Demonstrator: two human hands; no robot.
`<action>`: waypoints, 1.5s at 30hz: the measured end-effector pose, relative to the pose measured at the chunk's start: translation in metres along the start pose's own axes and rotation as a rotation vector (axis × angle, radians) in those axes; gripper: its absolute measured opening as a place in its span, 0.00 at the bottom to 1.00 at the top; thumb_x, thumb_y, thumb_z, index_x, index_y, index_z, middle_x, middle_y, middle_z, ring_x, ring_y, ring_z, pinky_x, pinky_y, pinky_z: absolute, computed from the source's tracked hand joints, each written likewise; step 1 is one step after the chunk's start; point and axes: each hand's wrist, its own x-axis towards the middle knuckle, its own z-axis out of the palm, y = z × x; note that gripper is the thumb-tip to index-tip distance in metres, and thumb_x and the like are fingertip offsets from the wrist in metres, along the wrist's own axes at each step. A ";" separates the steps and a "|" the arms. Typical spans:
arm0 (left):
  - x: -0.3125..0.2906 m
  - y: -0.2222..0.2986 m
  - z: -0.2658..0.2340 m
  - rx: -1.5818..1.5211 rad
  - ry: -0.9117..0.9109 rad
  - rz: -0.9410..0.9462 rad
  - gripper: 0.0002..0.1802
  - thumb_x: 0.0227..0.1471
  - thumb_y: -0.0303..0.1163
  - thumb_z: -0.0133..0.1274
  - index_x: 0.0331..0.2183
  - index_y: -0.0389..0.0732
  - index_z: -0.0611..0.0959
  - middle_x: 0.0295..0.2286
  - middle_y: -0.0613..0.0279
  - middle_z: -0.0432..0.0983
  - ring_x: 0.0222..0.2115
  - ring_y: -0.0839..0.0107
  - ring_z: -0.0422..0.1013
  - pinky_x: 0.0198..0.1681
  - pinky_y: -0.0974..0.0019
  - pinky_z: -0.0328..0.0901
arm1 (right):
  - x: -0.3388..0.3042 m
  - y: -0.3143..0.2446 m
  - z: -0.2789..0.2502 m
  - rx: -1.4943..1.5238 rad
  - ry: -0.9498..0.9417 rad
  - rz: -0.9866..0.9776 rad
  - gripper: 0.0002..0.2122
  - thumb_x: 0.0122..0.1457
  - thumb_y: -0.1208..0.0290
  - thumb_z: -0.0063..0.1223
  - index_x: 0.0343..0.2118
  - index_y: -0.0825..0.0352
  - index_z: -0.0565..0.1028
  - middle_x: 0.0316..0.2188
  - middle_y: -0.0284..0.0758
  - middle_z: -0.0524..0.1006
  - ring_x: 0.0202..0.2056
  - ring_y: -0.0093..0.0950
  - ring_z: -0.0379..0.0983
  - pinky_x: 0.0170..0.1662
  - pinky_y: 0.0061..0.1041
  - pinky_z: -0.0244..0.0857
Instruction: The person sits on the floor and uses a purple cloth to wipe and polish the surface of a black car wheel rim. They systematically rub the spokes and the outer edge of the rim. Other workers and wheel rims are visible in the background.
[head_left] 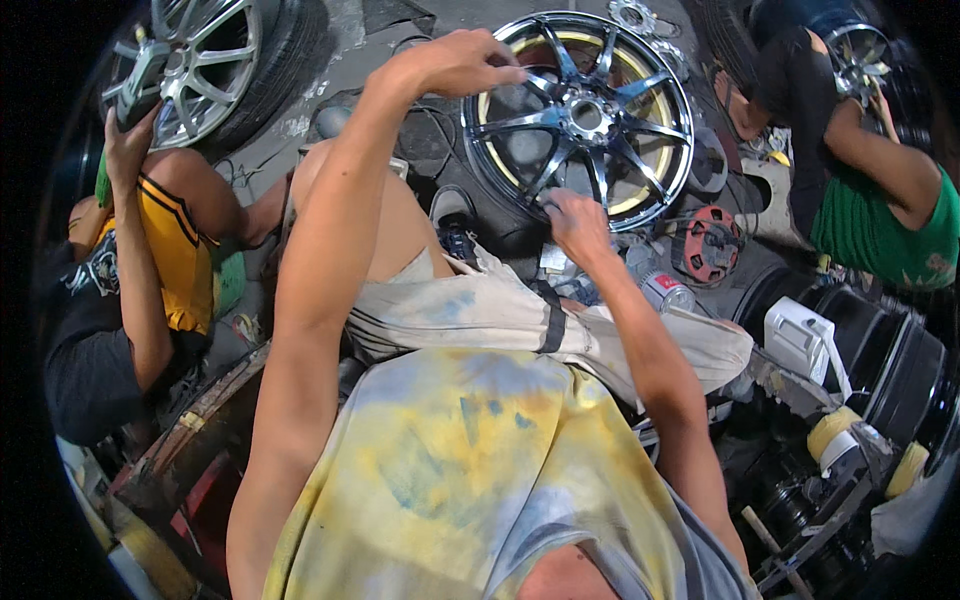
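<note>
A shiny chrome wheel rim [587, 117] with several slim spokes stands before me, its face turned up toward me. My left hand [462, 62] is over its far left edge, fingers stretched loosely toward the spokes, with nothing visible in them. At the near edge my right hand [580, 225] has its fingers curled over the lip of the rim. A small dark spot shows by those fingers, too small to name. Pale yellow shows behind the spokes.
On the left a person in yellow shorts [175, 250] holds a power tool [143, 75] by a silver wheel with a tyre [205, 65]. On the right a person in green [880, 215] handles another wheel [858, 60]. A red round part [708, 243] and a can [668, 293] lie nearby.
</note>
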 end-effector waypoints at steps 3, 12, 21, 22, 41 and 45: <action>-0.007 0.000 -0.009 -0.038 0.008 -0.067 0.22 0.61 0.47 0.54 0.45 0.38 0.86 0.35 0.45 0.83 0.32 0.54 0.77 0.40 0.56 0.70 | -0.012 0.035 -0.030 -0.102 -0.178 -0.069 0.09 0.53 0.78 0.53 0.38 0.65 0.77 0.35 0.47 0.80 0.36 0.51 0.77 0.40 0.46 0.71; -0.016 0.003 -0.012 0.019 0.061 -0.027 0.24 0.58 0.49 0.55 0.45 0.40 0.86 0.34 0.45 0.83 0.35 0.50 0.78 0.42 0.53 0.71 | 0.003 0.025 -0.030 -0.113 -0.173 -0.175 0.13 0.53 0.76 0.55 0.42 0.62 0.72 0.29 0.51 0.79 0.34 0.52 0.77 0.39 0.50 0.70; -0.016 0.014 -0.019 -0.031 0.016 -0.105 0.19 0.57 0.43 0.54 0.43 0.40 0.87 0.36 0.39 0.81 0.39 0.44 0.78 0.44 0.49 0.71 | 0.001 0.017 -0.033 0.159 -0.158 -0.113 0.10 0.55 0.76 0.55 0.40 0.67 0.80 0.32 0.47 0.80 0.37 0.50 0.76 0.43 0.44 0.70; -0.017 0.015 -0.021 -0.064 0.008 -0.087 0.19 0.57 0.43 0.54 0.42 0.40 0.87 0.35 0.39 0.81 0.39 0.43 0.78 0.43 0.49 0.71 | -0.010 0.032 -0.043 0.087 -0.186 -0.137 0.10 0.56 0.76 0.54 0.41 0.67 0.81 0.34 0.47 0.80 0.38 0.50 0.76 0.44 0.43 0.70; -0.015 0.028 -0.020 -0.152 -0.037 -0.046 0.16 0.57 0.42 0.54 0.38 0.41 0.88 0.33 0.44 0.83 0.36 0.48 0.79 0.42 0.52 0.71 | -0.024 0.002 -0.019 -0.167 -0.043 -0.215 0.11 0.51 0.80 0.53 0.37 0.67 0.81 0.35 0.42 0.78 0.38 0.42 0.76 0.42 0.40 0.71; -0.018 0.022 -0.020 -0.126 -0.020 -0.087 0.17 0.58 0.43 0.53 0.39 0.41 0.88 0.32 0.43 0.83 0.36 0.48 0.79 0.42 0.52 0.71 | -0.030 0.015 -0.026 -0.239 0.021 -0.232 0.10 0.50 0.79 0.53 0.36 0.66 0.81 0.32 0.41 0.77 0.37 0.43 0.76 0.40 0.40 0.71</action>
